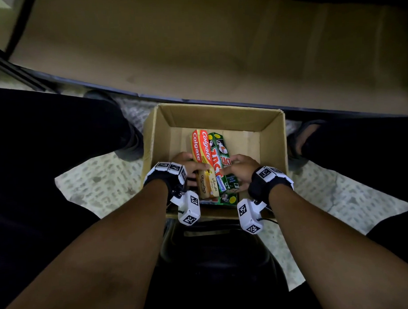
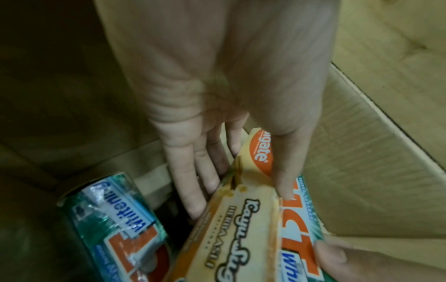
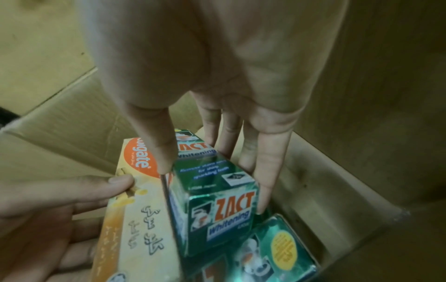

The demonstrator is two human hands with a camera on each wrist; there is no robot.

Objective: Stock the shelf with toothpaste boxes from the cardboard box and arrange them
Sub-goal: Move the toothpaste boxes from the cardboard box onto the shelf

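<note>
An open cardboard box [image 1: 273,138] stands on the floor between my legs. Inside it both hands hold a bundle of toothpaste boxes side by side: two orange-and-yellow Colgate boxes [image 1: 202,154] and a green Zact box [image 1: 219,158]. My left hand [image 1: 194,164] grips the Colgate boxes [image 2: 241,225], fingers down their left side and thumb on top. My right hand [image 1: 231,166] grips the Zact box [image 3: 217,202], thumb along the seam beside the Colgate box [image 3: 144,213], fingers down its right side. More green Zact boxes [image 1: 223,198] lie underneath. The shelf board [image 1: 194,50] lies beyond the carton.
The shelf's dark front edge [image 1: 219,100] runs just behind the carton. My dark-clothed legs and shoes [image 1: 128,143] flank it on a patterned floor [image 1: 102,183]. A loose Zact box [image 2: 115,219] lies low in the carton's left corner, another Zact box [image 3: 272,251] at the right.
</note>
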